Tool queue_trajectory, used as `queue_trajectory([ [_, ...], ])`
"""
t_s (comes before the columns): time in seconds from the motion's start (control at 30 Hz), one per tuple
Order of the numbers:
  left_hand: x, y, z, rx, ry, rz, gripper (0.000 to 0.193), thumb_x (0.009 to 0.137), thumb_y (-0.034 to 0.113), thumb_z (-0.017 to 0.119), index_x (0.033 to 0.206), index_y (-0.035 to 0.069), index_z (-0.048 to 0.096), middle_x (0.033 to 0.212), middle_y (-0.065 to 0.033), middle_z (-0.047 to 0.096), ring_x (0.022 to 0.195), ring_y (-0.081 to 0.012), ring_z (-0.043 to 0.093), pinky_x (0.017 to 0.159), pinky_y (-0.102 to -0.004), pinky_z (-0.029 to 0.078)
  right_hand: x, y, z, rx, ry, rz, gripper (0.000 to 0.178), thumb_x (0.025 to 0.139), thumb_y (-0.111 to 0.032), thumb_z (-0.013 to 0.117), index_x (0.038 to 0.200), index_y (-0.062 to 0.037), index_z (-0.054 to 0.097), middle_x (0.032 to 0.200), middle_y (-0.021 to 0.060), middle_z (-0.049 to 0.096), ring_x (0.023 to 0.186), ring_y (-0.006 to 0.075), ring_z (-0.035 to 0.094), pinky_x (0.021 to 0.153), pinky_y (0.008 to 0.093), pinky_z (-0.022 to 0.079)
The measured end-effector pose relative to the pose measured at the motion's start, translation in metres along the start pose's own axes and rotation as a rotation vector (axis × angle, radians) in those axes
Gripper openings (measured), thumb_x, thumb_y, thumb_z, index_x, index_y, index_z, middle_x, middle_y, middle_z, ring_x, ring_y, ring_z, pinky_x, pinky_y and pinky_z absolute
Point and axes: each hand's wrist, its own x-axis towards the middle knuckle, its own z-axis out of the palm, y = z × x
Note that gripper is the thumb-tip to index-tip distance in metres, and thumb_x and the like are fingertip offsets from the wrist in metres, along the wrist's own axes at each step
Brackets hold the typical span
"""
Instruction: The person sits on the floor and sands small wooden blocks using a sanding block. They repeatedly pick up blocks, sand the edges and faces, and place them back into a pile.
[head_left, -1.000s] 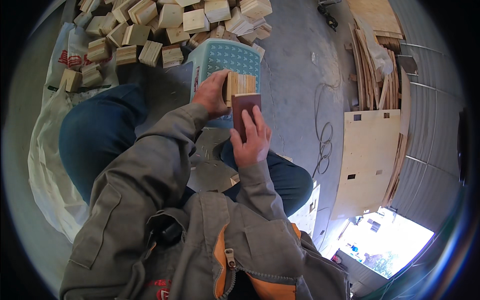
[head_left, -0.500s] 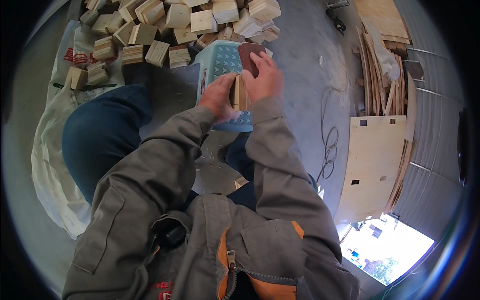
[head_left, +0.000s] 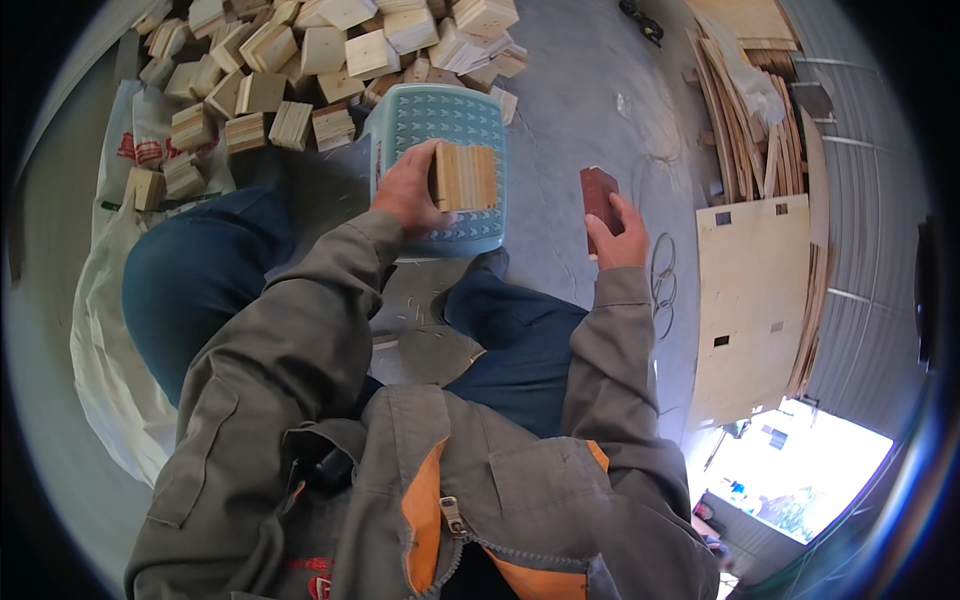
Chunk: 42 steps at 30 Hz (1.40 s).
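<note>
My left hand [head_left: 408,192] grips a layered plywood block [head_left: 467,178] from its left side, with its striped edge facing up. The block is over the light-blue plastic stool [head_left: 440,105], whose top carries a raised pattern. Off to the right of the stool, my right hand [head_left: 622,238] is closed round the lower end of a reddish-brown sanding block [head_left: 598,190]. The sanding block is held upright over the floor, apart from the plywood block.
A heap of plywood blocks [head_left: 325,50] lies beyond the stool and to its left, beside a white woven sack [head_left: 110,350]. Wooden boards [head_left: 755,300] lean at the right. A thin coiled cable [head_left: 662,285] lies on the grey floor [head_left: 560,130].
My right hand has moved right and nearer with the sanding block, away from the plywood block. My left hand still holds the plywood block, its striped edge now more fully exposed.
</note>
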Motion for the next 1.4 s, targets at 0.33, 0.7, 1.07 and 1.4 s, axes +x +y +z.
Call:
queue_trajectory([
  [0.33,0.000,0.002,-0.007,-0.281,-0.136,-0.117,0.115,0.072,0.032,0.099,0.162,0.002,0.035,0.156,-0.0250,0.046,0.149,-0.0394,0.046,0.124,-0.0465,0.039,-0.028,-0.026,-0.002,-0.009,-0.003,0.088,0.067,0.082,-0.028,0.086,0.142,-0.0021,0.066,0.148,0.0213,0.064,0.136,0.0370,0.062,0.116,0.0435,0.049],
  [0.7,-0.024,0.022,0.001,0.024,-0.211,0.140,0.094,0.063,0.020,0.098,0.144,0.010,0.051,0.160,-0.0218,0.039,0.149,-0.0399,0.044,0.119,-0.0474,0.048,-0.030,-0.045,-0.006,0.065,-0.009,-0.025,0.064,0.084,-0.025,0.085,0.141,-0.0024,0.066,0.145,0.0217,0.065,0.132,0.0388,0.064,0.113,0.0441,0.051],
  [1.07,-0.021,0.021,0.005,-0.145,-0.284,-0.141,0.126,0.065,0.025,0.102,0.162,-0.004,0.027,0.153,-0.0243,0.053,0.139,-0.0352,0.059,0.118,-0.0438,0.049,-0.029,-0.041,0.000,-0.011,-0.043,-0.106,0.062,0.082,-0.023,0.088,0.138,-0.0046,0.068,0.141,0.0204,0.068,0.126,0.0371,0.068,0.109,0.0431,0.054],
  [1.4,-0.020,-0.006,0.005,-0.144,-0.094,0.077,0.133,0.063,0.018,0.105,0.167,0.006,0.023,0.152,-0.0208,0.051,0.141,-0.0335,0.056,0.117,-0.0440,0.049,-0.034,-0.052,0.017,0.050,-0.070,-0.248,0.062,0.082,-0.022,0.088,0.137,-0.0014,0.067,0.142,0.0232,0.067,0.129,0.0396,0.066,0.111,0.0452,0.052],
])
